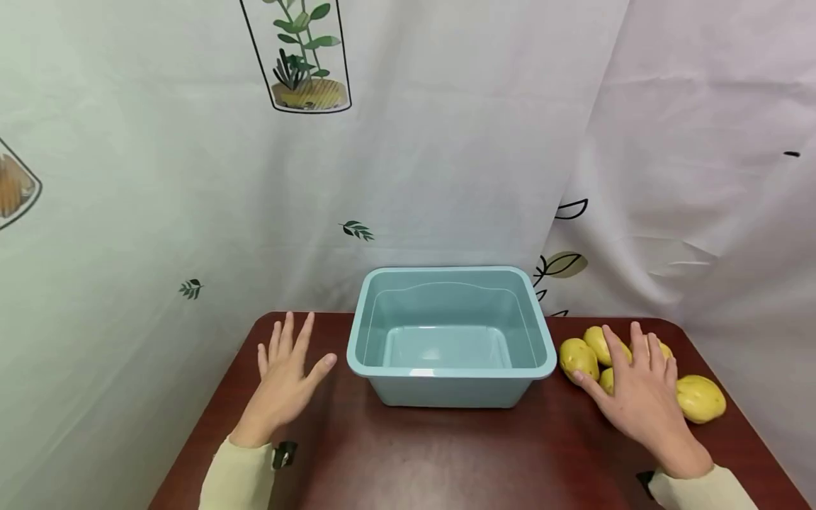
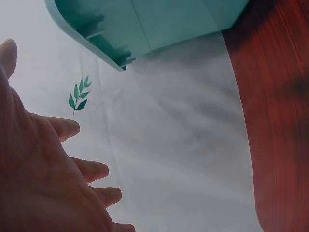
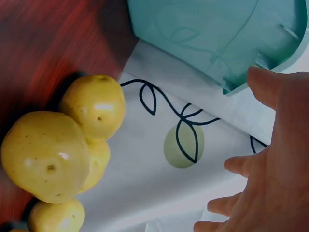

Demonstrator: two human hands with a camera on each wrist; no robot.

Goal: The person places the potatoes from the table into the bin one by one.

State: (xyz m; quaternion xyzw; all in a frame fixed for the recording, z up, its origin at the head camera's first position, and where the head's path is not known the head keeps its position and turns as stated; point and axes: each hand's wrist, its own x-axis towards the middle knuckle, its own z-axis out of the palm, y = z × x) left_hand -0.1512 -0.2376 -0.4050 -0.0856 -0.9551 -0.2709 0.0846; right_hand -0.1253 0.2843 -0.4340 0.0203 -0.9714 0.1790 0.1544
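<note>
A light blue plastic basin [image 1: 452,393] stands on the table, its inside bare. My left hand [image 1: 280,386] hovers left of it with fingers spread and nothing in the grasp; the left wrist view shows its palm side [image 2: 43,179]. At the right, my right hand [image 1: 640,400] is held over a group of yellow potatoes [image 1: 579,360], fingers spread and holding nothing. It partly covers several of them in the head view, and one potato [image 1: 700,398] lies to its right. In the right wrist view the potatoes [image 3: 46,154] sit apart from the fingers.
The dark red wooden table [image 1: 408,453] has rounded far corners. Behind it and at both sides hangs a pale cloth [image 1: 446,163] printed with plants and leaves. The basin stands by the table's far edge, close to the cloth.
</note>
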